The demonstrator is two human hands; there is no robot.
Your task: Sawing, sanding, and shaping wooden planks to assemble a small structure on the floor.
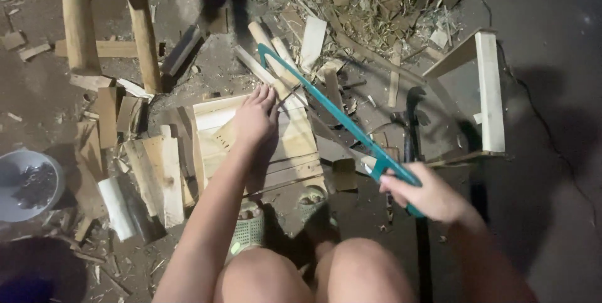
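Teal metal-framed hacksaw [338, 118], one flat colour from bow to grip. Just left of hacksaw, pale yellowish plank pallet [266, 146], faint grain lines, darker gaps between slats. Right of hacksaw, cream-white painted wooden frame [491, 90] against dark grey floor [552, 40]. Below hacksaw, black curved metal bar [411, 121]. Far left of hacksaw, light grey round plastic bowl [19, 165] with dark contents. Beyond hacksaw, straw-coloured wood scraps [370, 8], mixed tan and brown.

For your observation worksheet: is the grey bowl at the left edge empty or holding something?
Holding something. The grey bowl has a dark pile of small pieces inside; what they are cannot be told.
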